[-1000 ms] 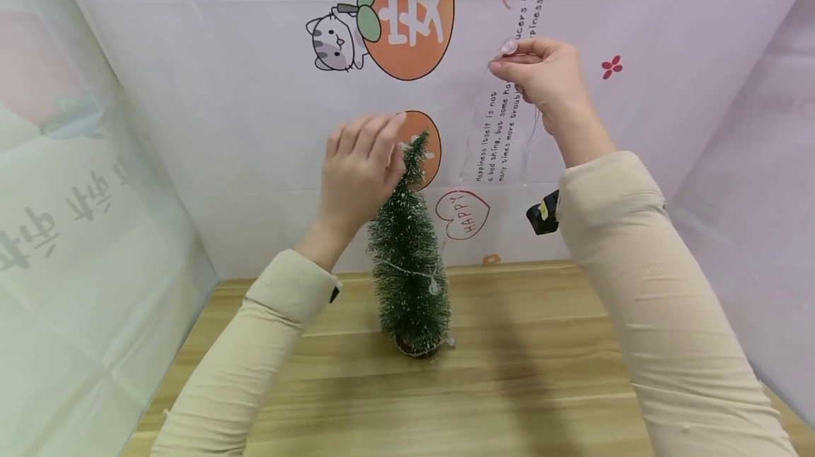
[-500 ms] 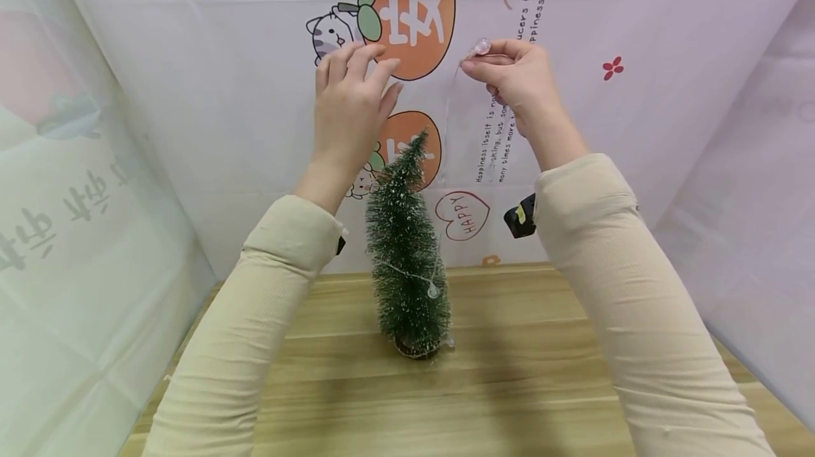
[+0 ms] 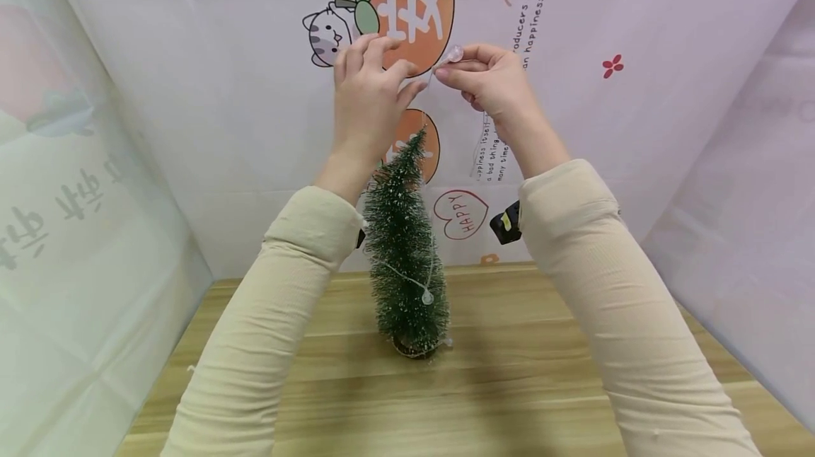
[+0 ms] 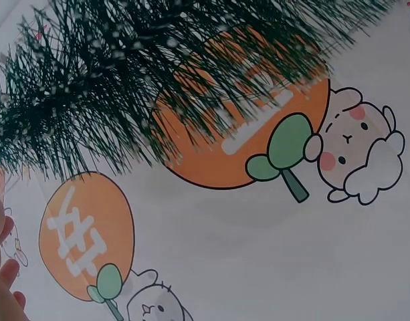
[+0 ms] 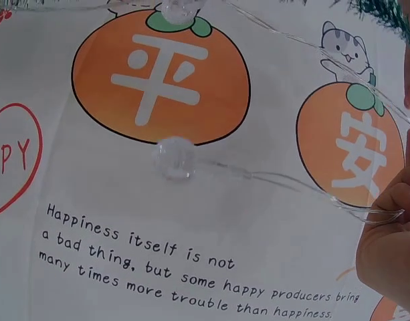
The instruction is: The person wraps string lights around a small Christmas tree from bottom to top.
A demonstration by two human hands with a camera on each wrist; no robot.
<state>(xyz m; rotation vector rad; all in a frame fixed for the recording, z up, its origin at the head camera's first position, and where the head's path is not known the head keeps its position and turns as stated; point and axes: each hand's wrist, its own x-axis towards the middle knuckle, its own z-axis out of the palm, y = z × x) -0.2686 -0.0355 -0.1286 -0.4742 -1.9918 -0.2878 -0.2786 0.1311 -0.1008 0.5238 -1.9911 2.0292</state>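
Note:
A small green bottlebrush Christmas tree (image 3: 407,252), flecked with white, stands on the table with its tip bent to the right. Clear wire of a string light (image 5: 281,177) crosses its lower branches, where one round bulb (image 3: 427,297) hangs. My right hand (image 3: 490,82), raised above and right of the tip, pinches the wire beside another clear bulb (image 3: 455,54). From those fingers a loose length trails down, with a bulb (image 5: 176,159) in the right wrist view. Over the tip, my left hand (image 3: 369,103) has its fingers apart, thumb close to the wire.
Behind the tree hangs a printed white cloth (image 3: 554,223) with orange fruit, cartoon animals and lettering. Similar cloth forms the side walls. Under the tree lies a wood-grain table (image 3: 356,400). A small black device (image 3: 506,223) shows at the right cuff.
My right hand has moved left with the string light, bringing its wire over the treetop. My left hand rose from beside the tip, then shifted right toward the right hand.

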